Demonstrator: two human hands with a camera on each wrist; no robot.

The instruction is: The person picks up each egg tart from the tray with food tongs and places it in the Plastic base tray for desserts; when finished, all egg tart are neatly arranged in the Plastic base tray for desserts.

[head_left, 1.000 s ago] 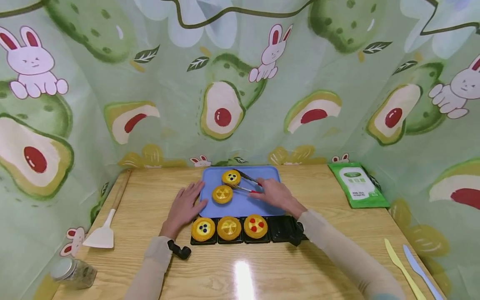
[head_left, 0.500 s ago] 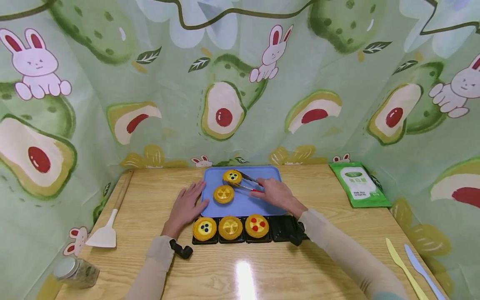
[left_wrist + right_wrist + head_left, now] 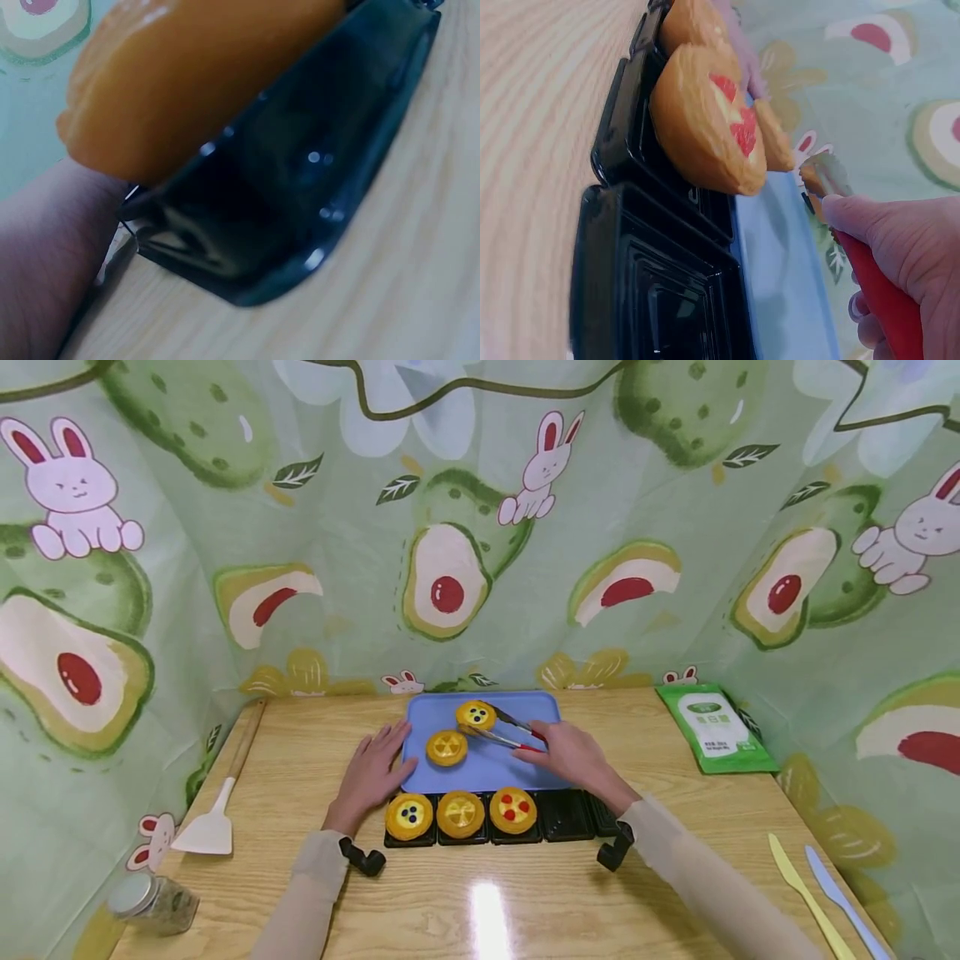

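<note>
My right hand (image 3: 573, 756) grips red-handled tongs (image 3: 504, 741) over the blue tray (image 3: 495, 774). Between the tong tips is a tart with dark blue berries (image 3: 476, 716). In the right wrist view, thumb and fingers wrap the red handle (image 3: 881, 296). A tart with yellow wedges (image 3: 447, 748) sits on the tray, just nearer than the tong tips. My left hand (image 3: 375, 768) lies with fingers extended at the tray's left edge. In front of the tray, a row of black plastic compartments (image 3: 567, 816) holds a blueberry tart (image 3: 409, 817), a yellow-wedge tart (image 3: 461, 815) and a red-topped tart (image 3: 513, 811).
A white spatula (image 3: 208, 832) with a wooden handle and a lidded glass jar (image 3: 165, 906) are on the left. To the right lie a green-and-white packet (image 3: 716, 731), a yellow knife (image 3: 810, 893) and a blue knife (image 3: 843, 897). A printed curtain (image 3: 345, 543) surrounds the wooden table.
The right hand has shifted rightward with the tongs, and the blueberry tart between their tips has moved the same way, away from the yellow-wedge tart. The left hand stays in place.
</note>
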